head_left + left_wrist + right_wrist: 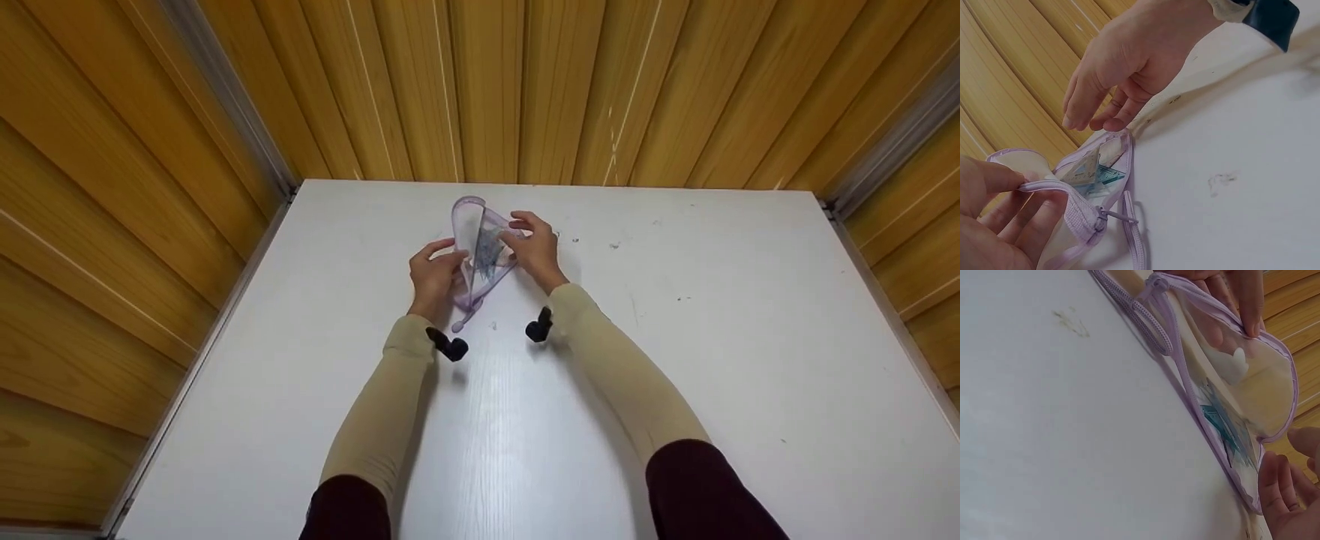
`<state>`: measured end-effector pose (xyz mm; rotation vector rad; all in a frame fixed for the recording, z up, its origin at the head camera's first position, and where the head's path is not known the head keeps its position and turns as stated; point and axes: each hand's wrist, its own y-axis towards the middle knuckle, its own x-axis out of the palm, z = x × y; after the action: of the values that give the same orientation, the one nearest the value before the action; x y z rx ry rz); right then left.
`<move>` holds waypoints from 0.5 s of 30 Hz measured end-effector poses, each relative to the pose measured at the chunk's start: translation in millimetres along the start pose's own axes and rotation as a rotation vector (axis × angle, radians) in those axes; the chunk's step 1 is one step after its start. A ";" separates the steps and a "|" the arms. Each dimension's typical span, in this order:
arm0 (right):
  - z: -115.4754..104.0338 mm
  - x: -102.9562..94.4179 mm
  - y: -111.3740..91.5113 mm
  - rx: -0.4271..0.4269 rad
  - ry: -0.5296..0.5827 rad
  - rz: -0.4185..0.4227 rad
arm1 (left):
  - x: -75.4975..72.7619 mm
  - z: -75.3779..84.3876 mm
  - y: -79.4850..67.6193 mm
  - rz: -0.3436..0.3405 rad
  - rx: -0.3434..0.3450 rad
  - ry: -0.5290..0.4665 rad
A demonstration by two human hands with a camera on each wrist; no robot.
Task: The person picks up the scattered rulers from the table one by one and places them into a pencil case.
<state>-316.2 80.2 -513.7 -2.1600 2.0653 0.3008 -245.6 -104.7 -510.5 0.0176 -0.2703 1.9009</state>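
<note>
A clear zip pouch [468, 223] with lavender edging stands unzipped toward the back of the white table. My left hand [435, 276] pinches its zipper edge [1044, 184] between thumb and fingers, lifting that side away from the other. Inside lie several see-through triangular pieces like set squares, one of them teal [1110, 175]. By the opposite edge is my right hand [537, 247], its fingers [1278, 492] loosely bent, with a gap between thumb and fingertips. The zipper pull [1120, 215] and a lavender strap [1135, 239] hang at the near end.
The white table [480, 435] has small dark marks [614, 246] to the right of the pouch. Wood-look panel walls [487, 90] rise behind and at both sides. A black wrist camera [450, 346] juts from the left sleeve, another [538, 327] from the right.
</note>
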 end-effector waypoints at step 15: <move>4.0 -26.1 3.4 0.009 0.002 0.080 | 1.8 -0.4 -1.3 -0.004 -0.032 -0.033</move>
<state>-320.8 106.3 -511.3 -2.0770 2.1535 0.2985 -244.9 -102.5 -510.4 0.0282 -0.3228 1.8930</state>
